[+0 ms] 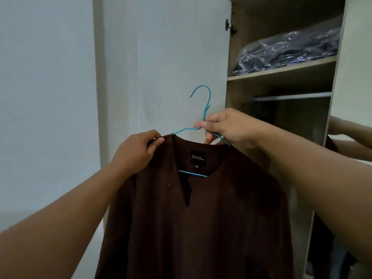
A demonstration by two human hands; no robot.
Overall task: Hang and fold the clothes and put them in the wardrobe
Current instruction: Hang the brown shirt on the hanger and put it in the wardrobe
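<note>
The shirt point(197, 228) is plain dark brown with a small black neck label point(198, 156); the wire hanger point(203, 111) is bright turquoise, the wardrobe point(281, 76) pale wood inside, its open door point(167, 63) white, the bagged clothes point(287, 51) navy under clear, shiny plastic

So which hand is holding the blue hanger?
The right hand pinches the blue hanger below its hook; the left hand grips the brown shirt instead.

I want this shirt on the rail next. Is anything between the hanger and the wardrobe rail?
Nothing visible. The hanger, held by the right hand, is left of the open wardrobe; the rail shows bare, under the shelf.
</note>
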